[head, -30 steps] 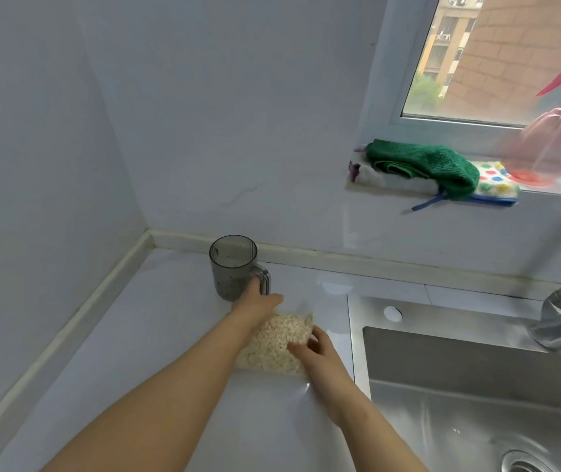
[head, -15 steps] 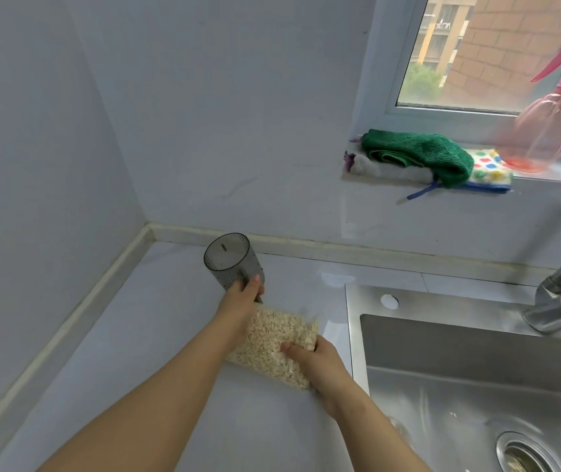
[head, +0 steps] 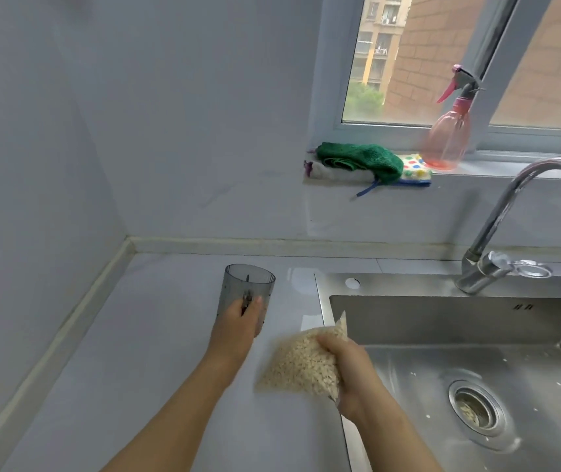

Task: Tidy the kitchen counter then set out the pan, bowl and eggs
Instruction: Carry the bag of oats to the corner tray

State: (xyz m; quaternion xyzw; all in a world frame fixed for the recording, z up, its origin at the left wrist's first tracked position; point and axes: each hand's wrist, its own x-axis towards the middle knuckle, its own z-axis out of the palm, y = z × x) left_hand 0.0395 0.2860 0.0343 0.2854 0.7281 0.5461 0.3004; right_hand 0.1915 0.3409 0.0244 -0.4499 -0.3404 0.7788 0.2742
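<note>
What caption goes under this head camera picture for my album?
Left hand grips a grey cup, right hand holds a bag of grains beside the steel sink.

A steel sink (head: 476, 318) opens just right of the right hand (head: 347, 373). Its round drain (head: 474, 405) sits further right, with pale flecks on the basin floor. A curved chrome tap (head: 493, 218) stands on the sink's back rim, beyond and right of both hands. Well beyond the left hand (head: 238, 321), up on the windowsill (head: 483, 168), a green cloth (head: 360, 160) lies over a white cloth (head: 333, 173) and touches a spotted cloth (head: 415, 168). A pink spray bottle (head: 445, 137) stands upright just beside them, in front of the window (head: 391, 63).
</note>
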